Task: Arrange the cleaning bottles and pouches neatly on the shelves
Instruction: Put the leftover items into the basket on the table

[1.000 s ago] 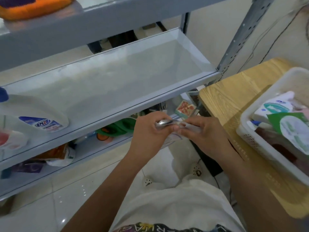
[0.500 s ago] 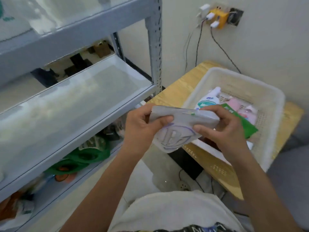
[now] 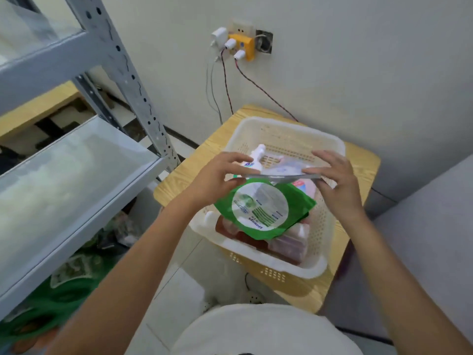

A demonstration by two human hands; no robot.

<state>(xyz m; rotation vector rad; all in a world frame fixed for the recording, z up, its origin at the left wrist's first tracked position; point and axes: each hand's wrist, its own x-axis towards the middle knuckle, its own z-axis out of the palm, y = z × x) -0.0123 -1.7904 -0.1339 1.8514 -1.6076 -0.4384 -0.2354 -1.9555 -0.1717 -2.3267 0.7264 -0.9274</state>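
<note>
A flat silvery-white pouch (image 3: 281,172) hangs level over the white basket (image 3: 284,267). My left hand (image 3: 217,180) pinches its left end and my right hand (image 3: 335,180) pinches its right end. Below it in the basket lie a green pouch with a white round label (image 3: 263,211), a white bottle (image 3: 256,157), a pink pouch (image 3: 304,187) and reddish packs (image 3: 284,245). The grey metal shelf (image 3: 76,180) stands to the left, its middle board bare in view. Green pouches (image 3: 51,298) lie on the board below it.
The basket sits on a small wooden table (image 3: 358,160) against the wall. Above it a wall socket with a yellow adapter (image 3: 243,47) feeds cables that hang down behind the table. The shelf's perforated upright (image 3: 133,85) stands between the shelf and the table. A power strip (image 3: 253,298) lies on the floor.
My view has swung right from the shelf to the basket. Both hands have carried the pouch over the basket and turned it flat, held by its ends.
</note>
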